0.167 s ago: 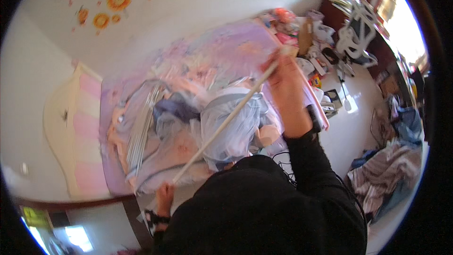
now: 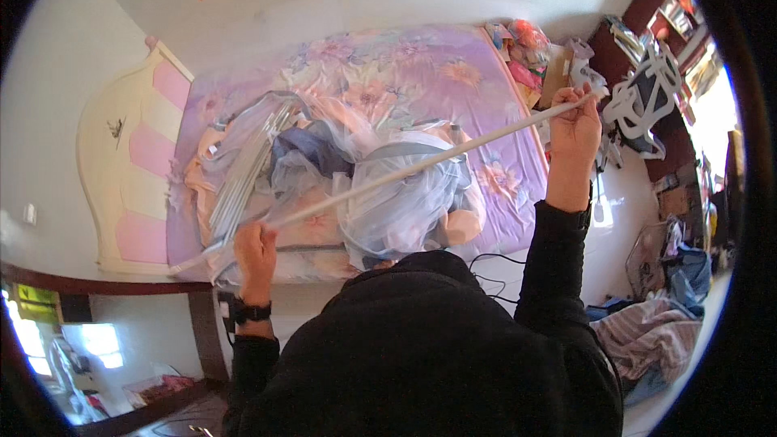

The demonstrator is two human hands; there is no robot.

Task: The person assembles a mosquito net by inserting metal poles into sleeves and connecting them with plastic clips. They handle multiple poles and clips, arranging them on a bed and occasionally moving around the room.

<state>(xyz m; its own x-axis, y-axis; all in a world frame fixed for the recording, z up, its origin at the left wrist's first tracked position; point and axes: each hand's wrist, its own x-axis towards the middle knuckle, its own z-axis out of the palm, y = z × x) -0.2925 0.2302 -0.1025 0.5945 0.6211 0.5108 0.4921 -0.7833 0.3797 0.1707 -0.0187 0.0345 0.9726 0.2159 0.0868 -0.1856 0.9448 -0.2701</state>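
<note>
A long thin white pole (image 2: 429,163) slants across in front of me, low on the left and high on the right. My left hand (image 2: 256,252) is closed around it near its lower end. My right hand (image 2: 576,123) has its fingers closed on the upper end, beyond the bed's right edge. Under the pole, sheer white-grey netting (image 2: 396,198) lies crumpled on the bed with grey trim. A bundle of similar white poles (image 2: 247,176) rests on the netting at the left, beside a dark blue-grey cloth (image 2: 312,152).
The bed (image 2: 437,53) has a purple floral sheet and a cream-and-pink headboard (image 2: 109,178) at the left. Bags (image 2: 530,36) are piled beyond its far right corner. A white-framed chair (image 2: 643,105) stands at the right, with heaped clothes (image 2: 647,340) nearer. Black cables (image 2: 498,263) hang by the near edge.
My right hand has moved right, away from over the bed, with the pole's upper end. My left hand has risen forward, and the pole now slants less steeply. The view has shifted too.
</note>
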